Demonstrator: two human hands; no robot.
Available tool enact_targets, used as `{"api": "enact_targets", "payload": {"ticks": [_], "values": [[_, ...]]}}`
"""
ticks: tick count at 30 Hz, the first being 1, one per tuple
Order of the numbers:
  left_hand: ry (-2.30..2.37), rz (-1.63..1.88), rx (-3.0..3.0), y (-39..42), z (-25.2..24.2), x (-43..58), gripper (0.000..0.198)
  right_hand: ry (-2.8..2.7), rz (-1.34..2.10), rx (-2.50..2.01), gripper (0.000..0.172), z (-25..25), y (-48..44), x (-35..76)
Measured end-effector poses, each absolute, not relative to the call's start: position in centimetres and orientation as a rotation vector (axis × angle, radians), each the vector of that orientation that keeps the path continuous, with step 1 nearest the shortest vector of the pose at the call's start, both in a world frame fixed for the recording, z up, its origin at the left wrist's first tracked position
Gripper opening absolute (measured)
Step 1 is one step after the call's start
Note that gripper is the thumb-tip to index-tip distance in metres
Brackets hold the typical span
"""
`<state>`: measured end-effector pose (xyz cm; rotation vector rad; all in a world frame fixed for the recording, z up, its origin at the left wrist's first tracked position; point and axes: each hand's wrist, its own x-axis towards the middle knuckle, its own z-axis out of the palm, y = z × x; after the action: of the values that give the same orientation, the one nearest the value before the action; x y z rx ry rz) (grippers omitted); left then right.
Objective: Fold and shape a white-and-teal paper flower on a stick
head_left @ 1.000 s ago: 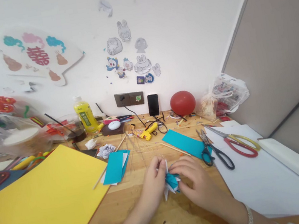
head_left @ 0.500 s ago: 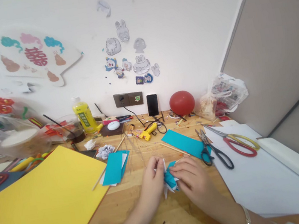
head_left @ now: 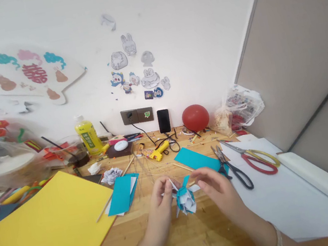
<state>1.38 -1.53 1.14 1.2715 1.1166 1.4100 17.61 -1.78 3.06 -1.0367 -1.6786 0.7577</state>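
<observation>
A folded paper flower (head_left: 185, 201) in blue and white is held above the near middle of the table, its white centre turned toward me and several pointed petals sticking out. My left hand (head_left: 161, 197) pinches a white petal on the flower's left side between thumb and fingers. Beside the opposite petals is my right hand (head_left: 217, 187), thumb and curved fingers apart; whether its thumb touches a petal tip is unclear. To the left lie stacked blue and white paper pieces (head_left: 119, 195), and beyond my hands a blue paper strip (head_left: 197, 159).
Yellow paper (head_left: 44, 235) covers the left side. Black-handled scissors (head_left: 232, 166) and red-and-yellow-handled scissors (head_left: 258, 159) lie to the right by white sheets (head_left: 290, 202). Behind are a yellow glue gun (head_left: 159, 152), a phone (head_left: 164, 121), a red balloon (head_left: 195, 118) and a drink bottle (head_left: 88, 136).
The flower has turned so its white centre now faces me. My right hand has loosened from it and its fingers have spread. The view has shifted slightly.
</observation>
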Motion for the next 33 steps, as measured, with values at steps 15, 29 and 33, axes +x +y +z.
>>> {"api": "enact_targets", "payload": {"ticks": [15,29,33], "values": [[1.045,1.268,1.322,-1.8,1.3,1.1,0.021,-1.582,0.993,-1.203,0.014,3.1,-0.9,17.1],[1.312,1.259,1.686,-1.4,0.5,1.4,0.011,-1.780,0.711,-1.139,0.013,2.0,-0.9,16.8],[1.369,1.299,1.728,-1.1,-0.1,1.5,0.010,-1.816,0.632,-1.095,0.008,1.9,-0.8,16.7]]}}
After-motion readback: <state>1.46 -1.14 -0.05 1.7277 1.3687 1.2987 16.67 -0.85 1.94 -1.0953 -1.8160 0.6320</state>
